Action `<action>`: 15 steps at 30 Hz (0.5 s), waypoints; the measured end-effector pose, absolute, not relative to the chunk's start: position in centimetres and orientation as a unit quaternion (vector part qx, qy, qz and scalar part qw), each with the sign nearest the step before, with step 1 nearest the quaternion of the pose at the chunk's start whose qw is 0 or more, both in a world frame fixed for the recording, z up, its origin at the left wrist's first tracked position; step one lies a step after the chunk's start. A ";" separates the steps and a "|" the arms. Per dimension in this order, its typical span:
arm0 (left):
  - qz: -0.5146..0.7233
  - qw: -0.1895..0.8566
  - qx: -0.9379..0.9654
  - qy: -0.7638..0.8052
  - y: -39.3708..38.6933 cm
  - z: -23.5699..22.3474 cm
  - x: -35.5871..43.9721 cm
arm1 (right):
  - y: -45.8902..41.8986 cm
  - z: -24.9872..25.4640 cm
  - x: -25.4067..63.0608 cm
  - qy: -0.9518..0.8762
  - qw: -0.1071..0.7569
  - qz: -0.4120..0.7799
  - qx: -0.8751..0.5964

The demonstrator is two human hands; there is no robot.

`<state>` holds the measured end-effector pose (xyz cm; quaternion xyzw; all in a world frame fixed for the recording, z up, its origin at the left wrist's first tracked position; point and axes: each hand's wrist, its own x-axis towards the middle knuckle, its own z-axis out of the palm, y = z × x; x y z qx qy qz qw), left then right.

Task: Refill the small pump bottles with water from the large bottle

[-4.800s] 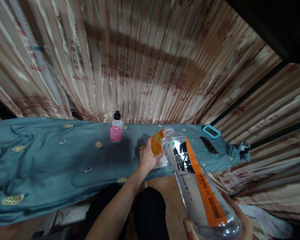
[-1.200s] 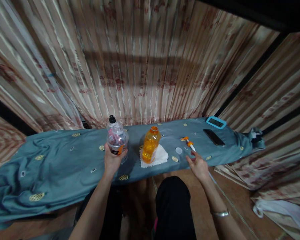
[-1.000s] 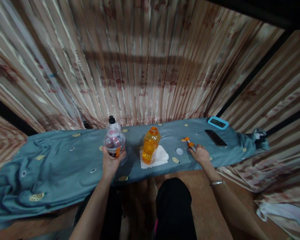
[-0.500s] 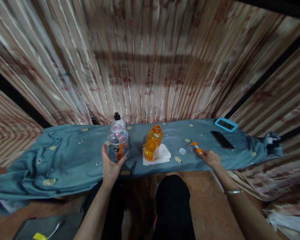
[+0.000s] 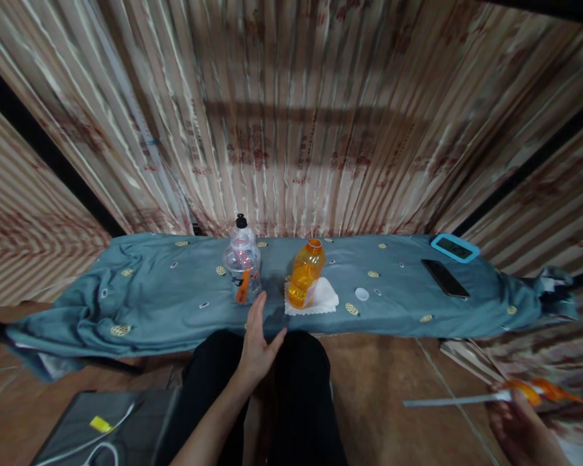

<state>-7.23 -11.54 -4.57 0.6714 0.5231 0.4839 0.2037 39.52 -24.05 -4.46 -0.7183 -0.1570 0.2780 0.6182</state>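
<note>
My right hand (image 5: 522, 427), at the lower right beyond the bench's front edge, grips an orange pump head (image 5: 529, 391) with a long pale dip tube pointing left. My left hand (image 5: 256, 349) is open in front of the bench, fingers apart and nothing in them. Just beyond its fingertips stands a clear plastic bottle (image 5: 245, 268) with an orange and black label. A bottle with a black cap (image 5: 241, 222) is behind it, partly hidden. An uncapped orange see-through bottle (image 5: 305, 278), part full of liquid, stands on a white cloth (image 5: 326, 296).
A small white disc (image 5: 362, 294) lies right of the cloth. Farther right are a dark phone (image 5: 444, 278) and a blue-framed digital clock (image 5: 455, 248). Blue-green fabric (image 5: 165, 310) covers the bench, with a curtain behind. A dark case (image 5: 111, 414) with a white cable sits lower left.
My left hand has come away from the clear bottle, moving right and toward me. My right hand has carried the pump head off the bench to the lower right, its tube now in view.
</note>
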 end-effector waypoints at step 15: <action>0.546 0.351 0.600 0.468 -2.7 -4.1 0.7 | -8.2 7.9 27.7 -0.168 0.839 0.447 -0.260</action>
